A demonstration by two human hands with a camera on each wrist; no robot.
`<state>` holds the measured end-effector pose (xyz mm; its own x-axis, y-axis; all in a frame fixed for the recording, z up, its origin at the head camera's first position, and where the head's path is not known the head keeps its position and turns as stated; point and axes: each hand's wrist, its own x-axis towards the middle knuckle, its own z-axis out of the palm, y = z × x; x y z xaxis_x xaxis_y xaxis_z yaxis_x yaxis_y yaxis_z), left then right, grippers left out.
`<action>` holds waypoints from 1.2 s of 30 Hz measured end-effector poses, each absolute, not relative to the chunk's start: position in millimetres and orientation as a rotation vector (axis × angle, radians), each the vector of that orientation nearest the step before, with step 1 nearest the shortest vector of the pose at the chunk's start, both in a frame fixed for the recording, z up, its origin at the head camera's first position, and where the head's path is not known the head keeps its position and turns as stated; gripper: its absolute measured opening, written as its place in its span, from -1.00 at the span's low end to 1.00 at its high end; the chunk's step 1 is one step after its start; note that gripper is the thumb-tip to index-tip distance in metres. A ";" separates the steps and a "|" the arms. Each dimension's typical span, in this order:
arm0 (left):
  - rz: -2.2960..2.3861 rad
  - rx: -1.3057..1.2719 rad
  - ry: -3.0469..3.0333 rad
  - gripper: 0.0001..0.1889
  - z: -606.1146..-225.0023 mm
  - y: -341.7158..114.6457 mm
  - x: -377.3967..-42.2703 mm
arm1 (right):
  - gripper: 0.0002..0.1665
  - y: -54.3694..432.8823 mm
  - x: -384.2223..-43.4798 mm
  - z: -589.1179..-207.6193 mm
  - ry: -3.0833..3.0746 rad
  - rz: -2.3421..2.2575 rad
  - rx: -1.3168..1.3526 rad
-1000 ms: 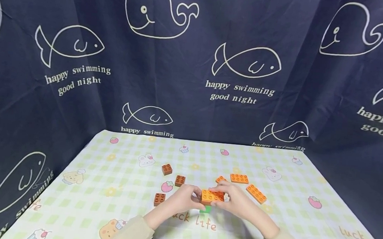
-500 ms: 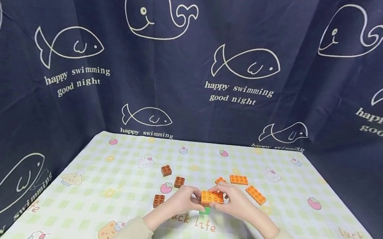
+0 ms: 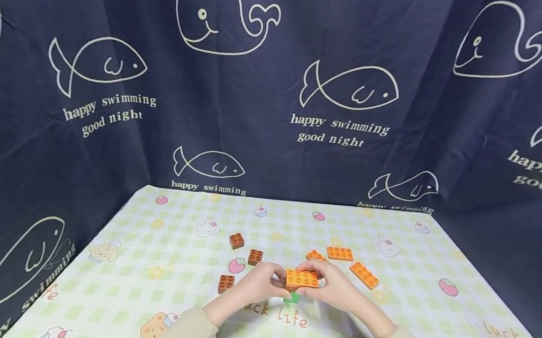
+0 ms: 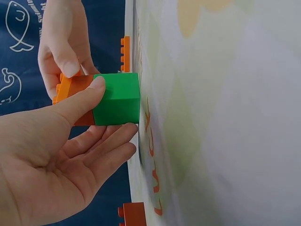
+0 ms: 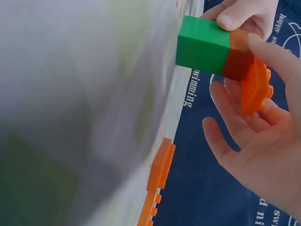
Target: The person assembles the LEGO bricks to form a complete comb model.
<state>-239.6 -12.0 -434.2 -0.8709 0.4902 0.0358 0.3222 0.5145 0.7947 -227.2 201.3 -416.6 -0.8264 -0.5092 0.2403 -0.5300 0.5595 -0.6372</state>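
A small stack stands on the cloth between both hands: a green block (image 4: 117,99) at the bottom, a brown brick (image 5: 237,54) on it, and a flat orange brick (image 3: 301,278) with studs on top. The orange brick sticks out past the brown one toward the right. My left hand (image 3: 262,282) grips the stack low down, its thumb across the seam of green and brown. From the other side my right hand (image 3: 338,288) pinches the upper part, thumb by the brown and orange bricks, with its lower fingers spread in the right wrist view.
Left of the stack lie three brown bricks (image 3: 255,257), apart from each other. Behind and to the right are three flat orange bricks (image 3: 364,275), one partly covered by the right hand. A patterned tablecloth (image 3: 149,255) meets a dark blue curtain (image 3: 275,111) at the back.
The right fingers have shifted slightly on the orange brick, and its back right studs show more fully. Hands and stack stay in nearly the same place.
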 end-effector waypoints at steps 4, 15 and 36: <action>1.285 0.691 2.561 -0.70 -434.0 -11.9 -239.5 | -0.54 200.4 -228.0 -418.3 -2.776 1.200 0.865; 1.297 0.653 2.545 -0.66 -432.8 -11.4 -239.8 | -0.52 199.9 -228.5 -413.3 -2.842 1.335 0.826; 1.305 0.648 2.535 -0.62 -434.0 -11.3 -239.6 | -0.45 201.7 -230.4 -419.0 -2.873 1.396 0.816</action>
